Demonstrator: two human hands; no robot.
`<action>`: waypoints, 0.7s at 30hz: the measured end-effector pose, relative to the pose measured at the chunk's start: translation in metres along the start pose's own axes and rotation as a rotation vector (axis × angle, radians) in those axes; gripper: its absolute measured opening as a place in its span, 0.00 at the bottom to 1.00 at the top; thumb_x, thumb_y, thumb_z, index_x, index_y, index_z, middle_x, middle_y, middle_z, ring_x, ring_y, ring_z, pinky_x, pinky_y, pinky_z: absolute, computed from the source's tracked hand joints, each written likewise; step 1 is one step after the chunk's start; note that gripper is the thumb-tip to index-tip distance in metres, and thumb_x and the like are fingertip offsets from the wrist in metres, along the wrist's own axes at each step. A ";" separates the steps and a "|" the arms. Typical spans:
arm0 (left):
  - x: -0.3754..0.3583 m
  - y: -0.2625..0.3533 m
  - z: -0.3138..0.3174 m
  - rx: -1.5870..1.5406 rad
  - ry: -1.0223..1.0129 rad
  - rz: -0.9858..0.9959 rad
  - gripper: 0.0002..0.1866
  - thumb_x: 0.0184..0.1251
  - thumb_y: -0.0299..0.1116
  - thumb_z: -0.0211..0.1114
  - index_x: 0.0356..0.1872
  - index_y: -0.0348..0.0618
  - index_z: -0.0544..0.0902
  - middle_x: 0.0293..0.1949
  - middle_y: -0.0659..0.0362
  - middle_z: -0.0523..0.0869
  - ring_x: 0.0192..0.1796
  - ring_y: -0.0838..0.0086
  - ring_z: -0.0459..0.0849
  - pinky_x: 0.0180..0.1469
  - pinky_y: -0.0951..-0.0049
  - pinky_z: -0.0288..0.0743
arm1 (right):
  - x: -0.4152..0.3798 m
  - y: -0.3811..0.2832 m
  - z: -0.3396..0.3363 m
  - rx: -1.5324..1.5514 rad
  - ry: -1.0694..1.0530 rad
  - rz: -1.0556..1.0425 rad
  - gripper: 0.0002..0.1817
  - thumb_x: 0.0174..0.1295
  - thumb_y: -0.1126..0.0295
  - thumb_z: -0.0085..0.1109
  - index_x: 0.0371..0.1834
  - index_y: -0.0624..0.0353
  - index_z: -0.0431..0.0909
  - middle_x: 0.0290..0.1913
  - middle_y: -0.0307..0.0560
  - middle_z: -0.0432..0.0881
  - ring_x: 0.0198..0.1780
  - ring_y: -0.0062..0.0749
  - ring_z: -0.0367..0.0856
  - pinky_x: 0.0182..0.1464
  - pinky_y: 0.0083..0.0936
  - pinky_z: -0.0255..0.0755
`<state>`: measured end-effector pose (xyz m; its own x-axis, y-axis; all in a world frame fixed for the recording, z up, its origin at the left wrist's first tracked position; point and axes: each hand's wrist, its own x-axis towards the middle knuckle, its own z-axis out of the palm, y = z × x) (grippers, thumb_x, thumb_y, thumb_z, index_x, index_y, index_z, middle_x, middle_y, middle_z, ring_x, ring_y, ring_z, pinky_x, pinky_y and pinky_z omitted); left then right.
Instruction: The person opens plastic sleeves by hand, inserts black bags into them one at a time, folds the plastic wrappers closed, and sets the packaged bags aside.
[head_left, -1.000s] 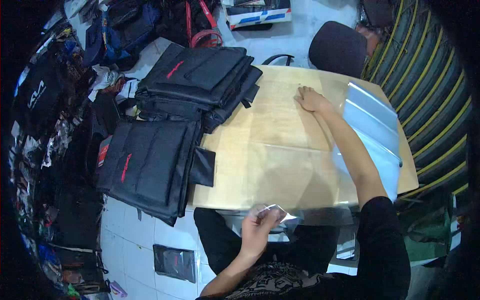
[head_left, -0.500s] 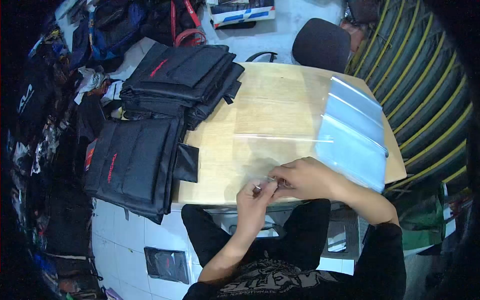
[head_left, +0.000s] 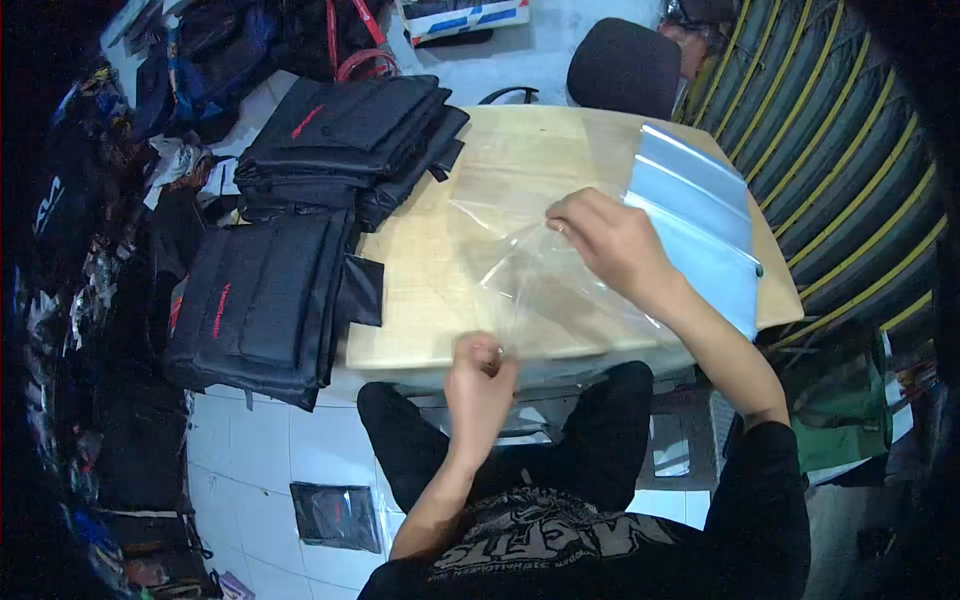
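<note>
A transparent plastic bag (head_left: 550,290) stretches between my two hands over the wooden table, wrinkled and partly lifted. My right hand (head_left: 612,245) is closed, its fingertips pinching the bag above the middle of the tabletop. Lower down, at the near table edge, my left hand (head_left: 480,390) is closed with thumb and fingers together on the bag's near edge. To the right lies a stack of bluish plastic sleeves (head_left: 690,220), partly behind my right wrist. Black folded fabric bags (head_left: 265,300) with red lettering are piled at the left.
The wooden table (head_left: 410,335) has a second pile of black bags (head_left: 345,130) at its far left. A dark chair back (head_left: 625,68) stands behind it. Ribbed black and yellow coils (head_left: 830,150) line the right side. A packaged black item (head_left: 337,517) lies on the tiled floor.
My hands were close together at the near edge. My right hand has moved up and away, raising part of the transparent bag; my left hand has shifted slightly left. The whole view has shifted slightly.
</note>
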<state>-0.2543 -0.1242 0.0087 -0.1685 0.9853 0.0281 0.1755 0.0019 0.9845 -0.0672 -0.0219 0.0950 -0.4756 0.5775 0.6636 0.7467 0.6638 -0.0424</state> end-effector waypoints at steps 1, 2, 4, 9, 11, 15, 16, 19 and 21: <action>-0.005 0.010 -0.001 0.200 0.095 0.107 0.15 0.56 0.24 0.70 0.39 0.37 0.72 0.27 0.56 0.76 0.29 0.71 0.81 0.32 0.70 0.76 | -0.002 -0.007 0.000 -0.022 -0.045 -0.009 0.07 0.57 0.69 0.63 0.36 0.58 0.79 0.35 0.44 0.80 0.31 0.40 0.82 0.31 0.29 0.76; -0.011 0.015 0.001 0.262 0.275 0.244 0.16 0.53 0.25 0.71 0.41 0.37 0.74 0.31 0.52 0.75 0.32 0.65 0.78 0.35 0.65 0.73 | -0.001 -0.014 -0.002 -0.050 -0.082 -0.020 0.07 0.57 0.69 0.62 0.36 0.57 0.79 0.34 0.44 0.79 0.30 0.40 0.82 0.30 0.30 0.76; -0.017 0.029 0.008 0.370 0.165 0.700 0.15 0.53 0.24 0.70 0.40 0.37 0.75 0.33 0.51 0.76 0.36 0.61 0.78 0.38 0.63 0.73 | -0.001 -0.021 -0.002 -0.033 -0.133 -0.034 0.06 0.58 0.69 0.61 0.36 0.56 0.79 0.33 0.43 0.77 0.29 0.39 0.81 0.29 0.30 0.76; 0.047 0.016 0.075 0.608 -0.033 0.861 0.08 0.55 0.26 0.60 0.37 0.38 0.80 0.37 0.47 0.80 0.44 0.55 0.77 0.44 0.55 0.70 | 0.008 -0.037 -0.007 0.050 -0.161 -0.056 0.06 0.58 0.69 0.60 0.38 0.54 0.79 0.33 0.42 0.76 0.29 0.40 0.81 0.30 0.31 0.76; 0.060 0.023 0.081 0.484 -0.122 0.836 0.08 0.55 0.26 0.60 0.36 0.39 0.81 0.34 0.48 0.81 0.41 0.56 0.78 0.42 0.55 0.70 | 0.005 -0.039 -0.009 0.037 -0.170 -0.088 0.07 0.59 0.69 0.59 0.39 0.54 0.79 0.34 0.42 0.76 0.29 0.40 0.81 0.31 0.32 0.75; 0.009 0.062 0.044 0.877 -0.552 0.681 0.07 0.56 0.30 0.62 0.36 0.40 0.81 0.31 0.50 0.83 0.41 0.57 0.82 0.44 0.56 0.72 | 0.002 -0.021 -0.007 0.103 -0.009 -0.053 0.05 0.56 0.69 0.62 0.34 0.57 0.80 0.32 0.42 0.78 0.31 0.40 0.81 0.32 0.32 0.76; -0.008 0.070 0.035 0.808 -0.590 0.623 0.07 0.58 0.32 0.64 0.35 0.40 0.81 0.35 0.49 0.83 0.42 0.55 0.83 0.44 0.56 0.74 | 0.001 -0.018 -0.005 0.139 -0.013 0.010 0.06 0.55 0.69 0.64 0.33 0.58 0.81 0.31 0.44 0.80 0.32 0.39 0.81 0.33 0.30 0.76; -0.023 0.076 0.026 0.568 -0.048 1.136 0.11 0.56 0.32 0.66 0.39 0.41 0.80 0.46 0.50 0.79 0.53 0.59 0.78 0.49 0.55 0.70 | -0.004 -0.005 0.009 0.372 -0.096 0.097 0.07 0.56 0.68 0.64 0.34 0.59 0.83 0.32 0.47 0.81 0.33 0.39 0.82 0.35 0.27 0.75; -0.006 0.068 0.023 0.698 -0.125 1.101 0.19 0.53 0.31 0.69 0.47 0.42 0.77 0.51 0.52 0.74 0.60 0.61 0.71 0.55 0.53 0.62 | -0.006 -0.006 0.006 0.563 -0.228 0.260 0.10 0.58 0.67 0.64 0.36 0.62 0.84 0.30 0.47 0.83 0.28 0.31 0.80 0.32 0.24 0.74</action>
<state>-0.2186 -0.1257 0.0719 0.4689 0.5361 0.7020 0.6316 -0.7591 0.1578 -0.0715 -0.0262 0.0874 -0.4453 0.7975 0.4071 0.5226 0.6007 -0.6050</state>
